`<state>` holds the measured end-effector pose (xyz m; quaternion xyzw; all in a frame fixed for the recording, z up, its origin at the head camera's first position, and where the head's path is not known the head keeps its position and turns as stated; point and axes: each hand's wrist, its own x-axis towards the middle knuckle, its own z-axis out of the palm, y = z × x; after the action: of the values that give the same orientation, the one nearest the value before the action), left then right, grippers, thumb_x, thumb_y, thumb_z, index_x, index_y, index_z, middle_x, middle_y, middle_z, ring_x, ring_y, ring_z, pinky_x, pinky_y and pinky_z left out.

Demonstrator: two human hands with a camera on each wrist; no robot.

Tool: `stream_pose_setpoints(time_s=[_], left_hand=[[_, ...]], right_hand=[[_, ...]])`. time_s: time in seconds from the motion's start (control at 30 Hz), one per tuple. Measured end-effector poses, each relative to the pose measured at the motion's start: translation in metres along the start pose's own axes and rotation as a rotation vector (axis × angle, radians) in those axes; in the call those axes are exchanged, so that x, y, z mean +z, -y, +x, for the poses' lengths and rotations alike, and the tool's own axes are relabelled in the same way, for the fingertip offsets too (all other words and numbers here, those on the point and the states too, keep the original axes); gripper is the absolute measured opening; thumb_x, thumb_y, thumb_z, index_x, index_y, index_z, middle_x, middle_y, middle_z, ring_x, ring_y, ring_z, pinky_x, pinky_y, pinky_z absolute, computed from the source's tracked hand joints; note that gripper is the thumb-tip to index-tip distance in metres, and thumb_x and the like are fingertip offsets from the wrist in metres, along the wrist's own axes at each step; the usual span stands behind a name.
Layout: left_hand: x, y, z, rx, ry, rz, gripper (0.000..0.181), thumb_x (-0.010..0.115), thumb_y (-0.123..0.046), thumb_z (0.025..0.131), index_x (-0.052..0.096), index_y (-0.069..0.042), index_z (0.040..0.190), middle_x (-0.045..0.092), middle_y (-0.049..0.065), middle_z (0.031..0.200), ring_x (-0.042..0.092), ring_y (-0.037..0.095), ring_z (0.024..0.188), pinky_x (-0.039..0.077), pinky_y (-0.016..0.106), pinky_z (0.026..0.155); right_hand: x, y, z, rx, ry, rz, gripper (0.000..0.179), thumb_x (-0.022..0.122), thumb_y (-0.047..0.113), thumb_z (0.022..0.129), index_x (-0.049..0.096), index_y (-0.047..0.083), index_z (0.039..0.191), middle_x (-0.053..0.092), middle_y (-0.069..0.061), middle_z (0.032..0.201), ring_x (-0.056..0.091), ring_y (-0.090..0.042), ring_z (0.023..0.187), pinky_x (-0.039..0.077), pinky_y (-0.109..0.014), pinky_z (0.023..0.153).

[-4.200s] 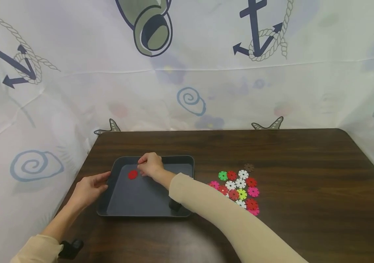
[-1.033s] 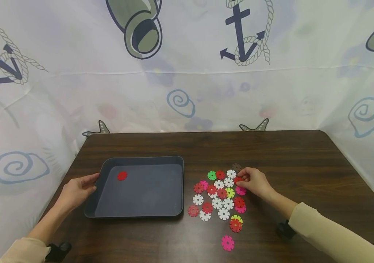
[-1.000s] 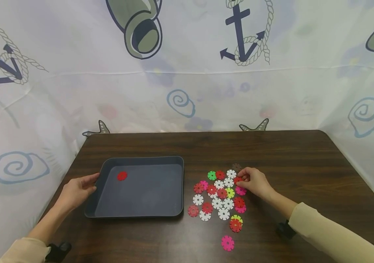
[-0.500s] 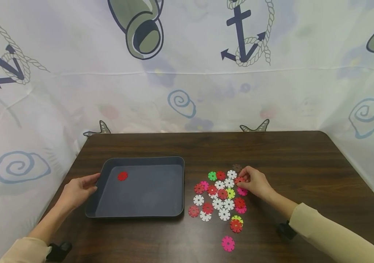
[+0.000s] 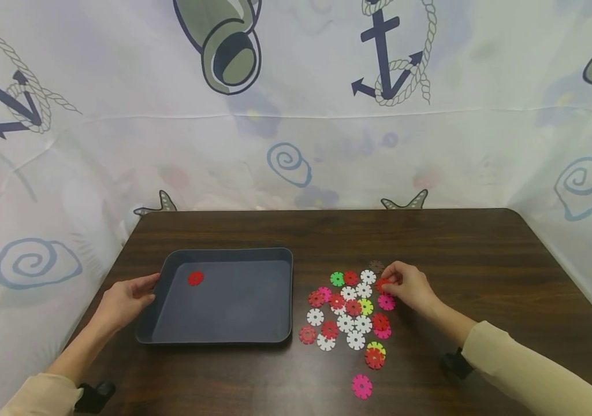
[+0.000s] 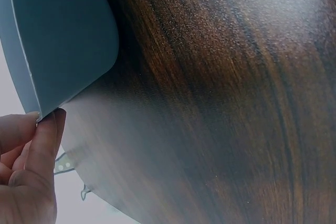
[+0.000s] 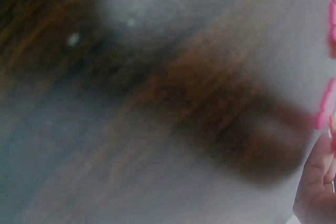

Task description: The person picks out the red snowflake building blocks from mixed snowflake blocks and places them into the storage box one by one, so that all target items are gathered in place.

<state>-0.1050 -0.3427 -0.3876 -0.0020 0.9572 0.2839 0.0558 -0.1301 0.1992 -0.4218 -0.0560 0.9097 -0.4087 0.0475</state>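
My left hand pinches the left rim of a dark grey rectangular tray; the left wrist view has the thumb and fingers on the tray's corner edge. Inside the tray lies one red notched disc, near the back left. To the right, my right hand pinches another red notched disc between thumb and fingers at the right edge of the pile, partly hidden by the fingers. A pink disc lies just below these fingertips. In the right wrist view, only part of the hand shows.
Several loose white, red, pink, yellow and green notched discs spread over the dark wooden table, some overlapping. A brown disc blends into the wood behind the pile. One pink disc lies apart in front. A printed cloth hangs behind.
My right hand has gone from over the tray to the pile's right edge, and the red disc there has shifted slightly in its fingers. The left hand stays on the tray's rim.
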Motion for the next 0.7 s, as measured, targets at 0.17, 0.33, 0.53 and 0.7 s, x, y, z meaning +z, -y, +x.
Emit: stream_pose_setpoints(time_s=[0.17, 0.33, 0.53, 0.7], left_hand=[[-0.001, 0.000, 0.000, 0.004, 0.004, -0.004, 0.046, 0.059, -0.003, 0.087, 0.048, 0.010, 0.130, 0.053, 0.032, 0.123, 0.057, 0.046, 0.108, 0.051, 0.051, 0.080], [-0.002, 0.000, 0.000, 0.008, 0.000, -0.001, 0.046, 0.060, -0.004, 0.088, 0.048, 0.009, 0.130, 0.055, 0.032, 0.122, 0.058, 0.046, 0.108, 0.050, 0.051, 0.080], [-0.003, 0.000, 0.000, -0.004, 0.009, 0.003, 0.047, 0.060, -0.005, 0.088, 0.048, 0.009, 0.131, 0.054, 0.032, 0.123, 0.057, 0.046, 0.108, 0.051, 0.050, 0.079], [-0.003, 0.000, 0.000, -0.011, 0.014, -0.002, 0.047, 0.060, -0.004, 0.088, 0.048, 0.009, 0.131, 0.053, 0.033, 0.124, 0.057, 0.046, 0.108, 0.052, 0.049, 0.079]], right_hand=[[-0.004, 0.003, 0.002, 0.015, 0.017, 0.124, 0.017, 0.067, -0.001, 0.083, 0.060, -0.006, 0.098, 0.061, -0.012, 0.081, 0.055, -0.015, 0.070, 0.053, -0.022, 0.062], [-0.004, 0.019, 0.005, 0.037, 0.049, 0.242, 0.022, 0.067, 0.001, 0.084, 0.058, -0.010, 0.102, 0.061, -0.013, 0.082, 0.057, -0.014, 0.070, 0.056, -0.026, 0.066], [0.004, 0.047, 0.007, 0.024, 0.101, 0.296, 0.022, 0.066, 0.003, 0.086, 0.058, -0.009, 0.103, 0.060, -0.012, 0.083, 0.057, -0.014, 0.071, 0.057, -0.034, 0.072], [0.018, 0.073, 0.012, -0.018, 0.154, 0.331, 0.020, 0.064, 0.003, 0.087, 0.059, -0.007, 0.103, 0.061, -0.012, 0.083, 0.058, -0.014, 0.072, 0.056, -0.032, 0.072]])
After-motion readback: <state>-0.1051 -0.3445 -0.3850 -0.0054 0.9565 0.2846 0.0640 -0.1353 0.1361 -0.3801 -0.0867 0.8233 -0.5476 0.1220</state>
